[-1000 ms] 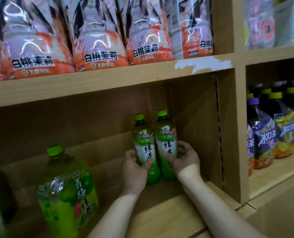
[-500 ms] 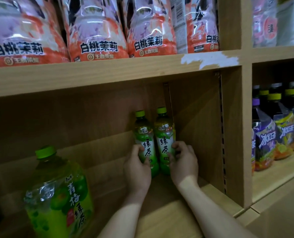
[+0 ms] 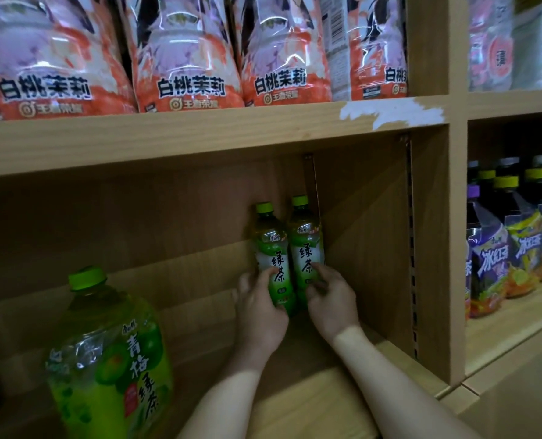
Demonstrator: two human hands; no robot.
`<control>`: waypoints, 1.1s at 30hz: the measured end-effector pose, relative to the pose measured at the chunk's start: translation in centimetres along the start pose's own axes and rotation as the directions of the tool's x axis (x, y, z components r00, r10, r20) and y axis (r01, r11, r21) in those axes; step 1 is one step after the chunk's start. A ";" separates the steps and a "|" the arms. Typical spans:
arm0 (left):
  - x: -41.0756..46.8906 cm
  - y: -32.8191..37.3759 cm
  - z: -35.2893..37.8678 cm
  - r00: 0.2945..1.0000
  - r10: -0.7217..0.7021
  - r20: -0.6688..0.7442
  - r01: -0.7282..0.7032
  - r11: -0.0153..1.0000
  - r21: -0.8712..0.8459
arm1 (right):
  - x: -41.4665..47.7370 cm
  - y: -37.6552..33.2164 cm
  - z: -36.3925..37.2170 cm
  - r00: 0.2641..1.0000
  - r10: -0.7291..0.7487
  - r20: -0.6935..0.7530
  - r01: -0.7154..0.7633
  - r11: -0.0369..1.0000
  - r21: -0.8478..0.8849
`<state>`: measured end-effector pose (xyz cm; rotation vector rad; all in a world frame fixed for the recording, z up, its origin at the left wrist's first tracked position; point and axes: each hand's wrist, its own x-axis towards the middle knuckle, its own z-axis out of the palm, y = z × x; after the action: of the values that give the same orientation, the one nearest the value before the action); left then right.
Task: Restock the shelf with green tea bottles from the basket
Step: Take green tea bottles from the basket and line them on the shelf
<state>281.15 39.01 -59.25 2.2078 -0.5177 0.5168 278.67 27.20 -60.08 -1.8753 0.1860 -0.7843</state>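
Note:
Two green tea bottles stand upright side by side at the back right corner of the wooden shelf (image 3: 311,403). My left hand (image 3: 258,315) is wrapped around the lower part of the left green tea bottle (image 3: 271,248). The right green tea bottle (image 3: 306,242) has my right hand (image 3: 331,305) gripping its lower part. Both bottles have green caps and white-and-green labels, and they touch each other. The basket is out of view.
A large green jug (image 3: 105,359) stands at the shelf's front left. Orange-and-white packs (image 3: 184,58) fill the shelf above. A wooden divider (image 3: 434,248) closes the compartment on the right; beyond it stand dark bottles with purple and yellow labels (image 3: 501,248).
Both hands have pushed the two bottles further back into the right corner of the shelf. The view has shifted slightly to the right and closer.

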 end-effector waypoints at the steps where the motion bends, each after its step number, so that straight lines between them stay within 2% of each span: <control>1: 0.0 0.2 -0.1 1.000 0.002 -0.016 -0.002 1.000 0.017 | 0.1 0.0 0.0 0.999 0.017 0.044 -0.017 1.000 0.002; 6: -0.5 0.6 0.3 0.996 0.049 0.077 -0.053 0.997 0.057 | 0.5 0.3 -0.1 0.982 0.079 0.171 -0.089 0.995 0.054; 9: -0.3 0.7 0.0 0.991 0.017 0.134 -0.022 0.999 0.036 | 0.5 0.4 -0.2 0.971 0.103 0.217 -0.121 0.990 0.073; 13: -0.4 2.0 -1.8 0.974 -0.030 0.223 0.029 1.000 0.008 | -0.1 -0.9 -1.0 0.971 0.082 0.226 -0.100 0.993 0.068; 15: -1.2 3.7 -3.4 0.978 -0.015 0.209 0.013 1.000 0.015 | -0.6 -2.2 -2.0 0.975 0.083 0.207 -0.102 0.991 0.085; 18: -4.6 6.3 -7.7 0.998 0.057 0.042 -0.057 0.998 0.009 | -2.8 -5.6 -4.2 0.967 0.091 0.240 -0.156 0.949 0.272; 20: -8.3 6.6 -11.3 0.980 0.160 -0.117 -0.157 0.987 0.031 | -5.3 -8.1 -5.3 0.944 0.091 0.316 -0.218 0.892 0.396; 23: -13.7 4.1 -16.5 0.930 0.187 -0.317 -0.176 0.982 0.065 | -9.4 -11.3 -4.8 0.893 0.004 0.450 -0.205 0.893 0.400; 26: -17.0 0.4 -20.7 0.849 0.120 -0.515 -0.086 0.992 0.090 | -12.1 -12.9 -1.5 0.834 -0.019 0.551 -0.167 0.944 0.286; 28: -18.2 -1.5 -22.7 0.799 0.047 -0.600 0.038 0.991 0.129 | -13.3 -13.3 1.4 0.816 -0.033 0.578 -0.122 0.966 0.228; 31: -19.2 -3.6 -24.5 0.741 -0.130 -0.658 0.226 0.972 0.063 | -14.2 -13.2 5.2 0.788 -0.052 0.613 -0.083 0.979 0.188; 33: -19.1 -4.4 -25.5 0.728 -0.246 -0.640 0.308 0.951 -0.016 | -14.6 -13.5 6.9 0.784 -0.043 0.619 -0.078 0.983 0.167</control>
<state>262.55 65.14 -56.48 1.9699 0.2090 1.0827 268.46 45.21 -56.26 -1.8485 -0.2831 -0.1236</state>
